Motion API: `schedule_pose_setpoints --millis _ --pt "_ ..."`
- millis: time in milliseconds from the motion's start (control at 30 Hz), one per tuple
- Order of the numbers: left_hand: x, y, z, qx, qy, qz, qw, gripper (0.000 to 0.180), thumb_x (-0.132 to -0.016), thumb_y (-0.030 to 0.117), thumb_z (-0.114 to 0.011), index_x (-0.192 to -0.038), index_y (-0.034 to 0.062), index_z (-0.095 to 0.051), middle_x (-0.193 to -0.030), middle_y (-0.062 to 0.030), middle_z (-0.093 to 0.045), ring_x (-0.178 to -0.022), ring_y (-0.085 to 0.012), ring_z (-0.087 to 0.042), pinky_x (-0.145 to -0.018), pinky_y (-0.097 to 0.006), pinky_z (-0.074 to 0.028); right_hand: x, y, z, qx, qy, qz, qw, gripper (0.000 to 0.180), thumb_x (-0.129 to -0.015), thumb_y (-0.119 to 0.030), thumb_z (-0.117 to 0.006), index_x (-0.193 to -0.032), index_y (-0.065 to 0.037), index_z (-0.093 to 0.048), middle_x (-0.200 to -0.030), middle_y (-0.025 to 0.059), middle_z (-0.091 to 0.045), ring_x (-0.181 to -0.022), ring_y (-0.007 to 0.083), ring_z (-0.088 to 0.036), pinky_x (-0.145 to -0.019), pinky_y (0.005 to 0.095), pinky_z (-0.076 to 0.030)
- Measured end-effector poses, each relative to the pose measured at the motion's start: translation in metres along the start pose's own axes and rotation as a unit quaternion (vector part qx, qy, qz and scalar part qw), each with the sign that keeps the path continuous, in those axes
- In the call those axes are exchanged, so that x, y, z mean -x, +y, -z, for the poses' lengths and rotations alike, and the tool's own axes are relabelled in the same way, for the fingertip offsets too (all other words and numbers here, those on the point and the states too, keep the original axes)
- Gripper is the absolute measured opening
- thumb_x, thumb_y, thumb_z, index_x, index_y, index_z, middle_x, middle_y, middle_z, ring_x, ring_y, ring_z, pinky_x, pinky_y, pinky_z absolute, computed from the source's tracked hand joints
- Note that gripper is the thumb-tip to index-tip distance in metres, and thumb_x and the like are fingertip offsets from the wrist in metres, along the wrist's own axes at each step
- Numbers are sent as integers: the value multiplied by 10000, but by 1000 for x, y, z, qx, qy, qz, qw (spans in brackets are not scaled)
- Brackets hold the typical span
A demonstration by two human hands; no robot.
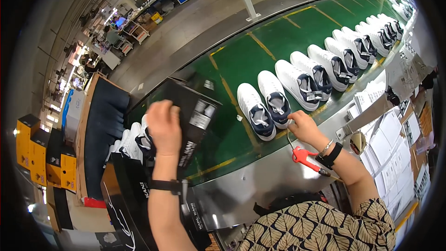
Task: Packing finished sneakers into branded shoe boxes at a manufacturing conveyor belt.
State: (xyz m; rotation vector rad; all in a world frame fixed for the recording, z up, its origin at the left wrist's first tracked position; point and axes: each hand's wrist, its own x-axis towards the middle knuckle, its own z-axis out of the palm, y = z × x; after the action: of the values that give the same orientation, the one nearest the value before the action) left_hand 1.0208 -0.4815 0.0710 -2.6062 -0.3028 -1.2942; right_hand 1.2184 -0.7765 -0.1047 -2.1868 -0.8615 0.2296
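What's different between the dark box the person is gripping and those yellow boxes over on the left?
The black box is held tilted over the green belt by the left hand; the yellow boxes sit stacked and untouched beside the line. The black box bears white labels on its end; the yellow boxes look plain. Both are cardboard boxes of similar shape.

Box (193,116) sits on belt (241,60) at left, w/ left hand (163,125) on it. Shoes (325,65) in a row on belt to its right; right hand (304,128) at nearest pair (264,104). Papers (390,139) far right, off belt.
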Motion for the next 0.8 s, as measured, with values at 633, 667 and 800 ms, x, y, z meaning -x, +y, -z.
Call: schedule_pose_setpoints --millis 633,667,800 --pt "136 95 -95 65 -313 7 947 514 -719 219 -678 -1204 216 -508 -1302 -101 -396 -1163 -365 -365 -933 -497 -315 -63 -13 -79 357 -207 153 898 204 -779 -189 -544 -941 -241 -655 -911 105 -581 -922 279 -582 -777 406 -446" --pt "140 96 -102 58 -310 15 949 518 -729 229 -673 -1217 224 -501 -1308 -100 -392 -1166 -371 -360 -942 -523 -297 -63 -16 -77 355 -210 160 897 190 -770 -186 -555 -920 -240 -657 -892 109 -587 -888 280 -597 -737 400 -472" --pt "151 91 -124 31 -367 87 926 442 -727 248 -687 -1131 223 -509 -1325 -97 -356 -1183 -371 -343 -875 -544 -363 -62 -30 -52 306 -227 141 914 206 -699 -149 -594 -874 -239 -655 -810 99 -589 -799 288 -612 -681 386 -487"
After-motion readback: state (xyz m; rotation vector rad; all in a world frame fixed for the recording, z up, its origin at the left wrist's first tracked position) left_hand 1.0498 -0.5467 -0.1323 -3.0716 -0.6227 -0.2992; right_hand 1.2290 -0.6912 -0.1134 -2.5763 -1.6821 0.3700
